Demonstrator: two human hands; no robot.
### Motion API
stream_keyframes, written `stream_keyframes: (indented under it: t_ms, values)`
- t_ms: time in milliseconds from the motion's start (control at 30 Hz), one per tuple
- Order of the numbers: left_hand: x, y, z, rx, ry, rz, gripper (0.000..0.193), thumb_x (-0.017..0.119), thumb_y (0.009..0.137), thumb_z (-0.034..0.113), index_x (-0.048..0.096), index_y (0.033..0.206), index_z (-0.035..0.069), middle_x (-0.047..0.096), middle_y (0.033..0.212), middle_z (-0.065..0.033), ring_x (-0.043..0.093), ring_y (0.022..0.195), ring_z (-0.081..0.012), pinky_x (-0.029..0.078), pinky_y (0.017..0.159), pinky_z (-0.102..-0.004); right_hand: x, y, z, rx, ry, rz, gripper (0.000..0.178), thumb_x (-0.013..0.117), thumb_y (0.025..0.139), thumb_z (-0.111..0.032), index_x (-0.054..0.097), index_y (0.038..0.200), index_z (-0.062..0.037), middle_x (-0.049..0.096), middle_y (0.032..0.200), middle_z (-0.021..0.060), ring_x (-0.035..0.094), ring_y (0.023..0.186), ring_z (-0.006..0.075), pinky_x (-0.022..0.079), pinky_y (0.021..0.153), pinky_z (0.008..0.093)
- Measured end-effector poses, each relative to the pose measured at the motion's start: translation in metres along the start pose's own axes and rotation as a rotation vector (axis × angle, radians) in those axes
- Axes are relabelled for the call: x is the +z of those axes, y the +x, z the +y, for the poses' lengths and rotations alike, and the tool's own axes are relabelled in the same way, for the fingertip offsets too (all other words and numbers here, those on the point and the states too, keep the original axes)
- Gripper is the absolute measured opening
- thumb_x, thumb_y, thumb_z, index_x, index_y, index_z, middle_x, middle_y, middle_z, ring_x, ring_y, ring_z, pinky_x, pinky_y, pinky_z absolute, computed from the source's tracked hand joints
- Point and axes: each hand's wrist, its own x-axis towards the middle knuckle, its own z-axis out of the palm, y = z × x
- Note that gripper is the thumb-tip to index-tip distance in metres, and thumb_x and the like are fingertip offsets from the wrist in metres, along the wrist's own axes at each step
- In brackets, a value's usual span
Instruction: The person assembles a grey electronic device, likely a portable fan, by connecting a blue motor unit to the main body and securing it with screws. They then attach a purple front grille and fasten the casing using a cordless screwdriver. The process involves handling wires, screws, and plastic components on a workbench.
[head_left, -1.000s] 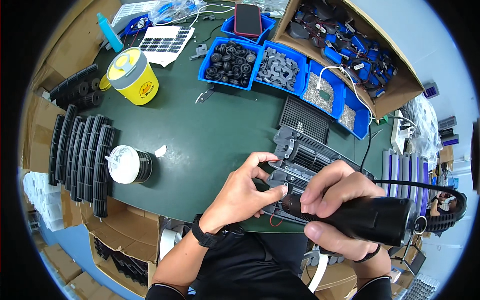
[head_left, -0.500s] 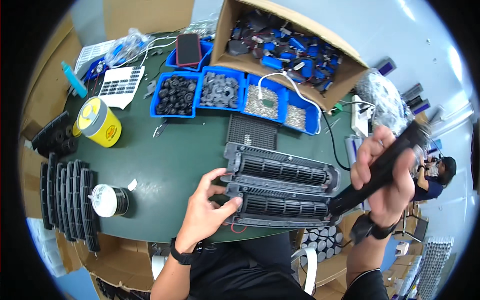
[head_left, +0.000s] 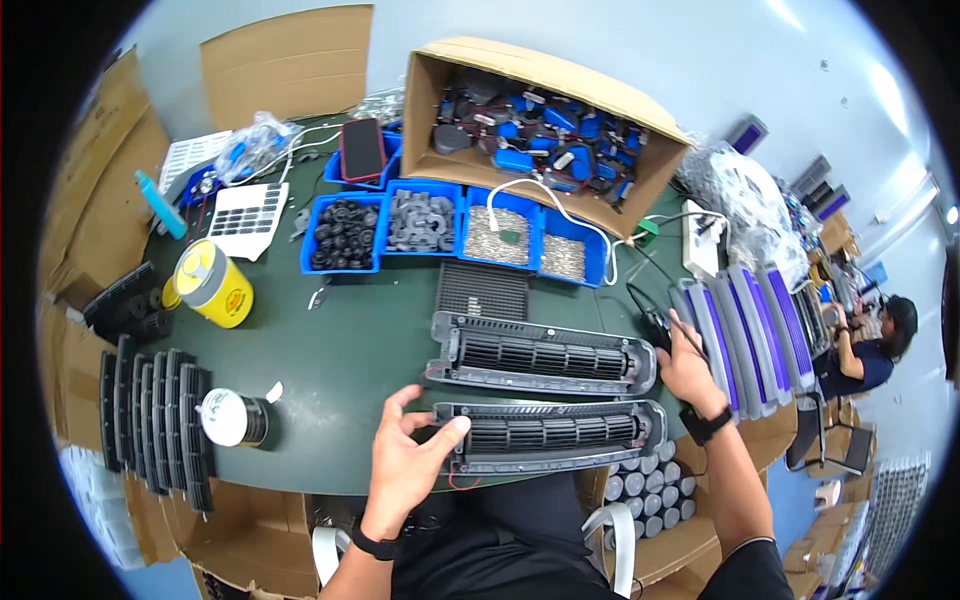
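Two long grey fan housings, each with a black ribbed fan roller inside, lie side by side before me. At the left end of the nearer housing (head_left: 550,462), my left hand (head_left: 402,462) has its thumb on the corner and its fingers curved beside it. A thin red wire loops out under that end. Past the right end of the farther housing (head_left: 545,383), my right hand (head_left: 692,372) is closed around a black corded hand tool (head_left: 655,328). The tool lies low over the table, partly hidden by the fingers.
Blue bins hold black wheels (head_left: 345,235), grey clips (head_left: 420,222) and small metal parts (head_left: 500,236). Behind them stands a carton (head_left: 545,68) of blue wired parts. Purple-and-grey units (head_left: 745,340) line the right; fan rollers (head_left: 155,420), a white-topped tub (head_left: 225,418) and a yellow canister (head_left: 215,285) sit left.
My right hand has swung the black tool from above the housings' right end down to the table beyond. The two housings now lie farther apart. My left hand stays at the nearer one.
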Motion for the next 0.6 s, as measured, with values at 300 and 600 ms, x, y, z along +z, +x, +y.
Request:
stream_keyframes:
  t_ms: [300,600]
  values:
    - [0.004,-0.03,0.02,-0.173,-0.119,-0.046,0.048,0.087,0.089,0.015,0.063,0.125,-0.006,0.074,0.103,-0.0097,0.073,0.093,-0.0153,0.06,0.078,-0.0275,-0.102,0.041,-0.189,-0.468,0.125,0.039,0.027,0.07,0.093,-0.02,0.067,0.113,-0.0008,0.072,0.097,0.0192,0.07,0.096,0.0387,0.057,0.085,0.0492]
    - [0.02,-0.032,0.014,0.015,-0.054,-0.097,0.073,0.091,0.084,0.016,0.047,0.139,-0.004,0.067,0.11,-0.0155,0.067,0.102,-0.0172,0.061,0.084,-0.0329,-0.044,0.089,-0.219,-0.664,-0.01,-0.257,0.012,0.071,0.084,-0.012,0.072,0.091,-0.0026,0.074,0.082,0.0201,0.074,0.082,0.0392,0.058,0.074,0.0497]
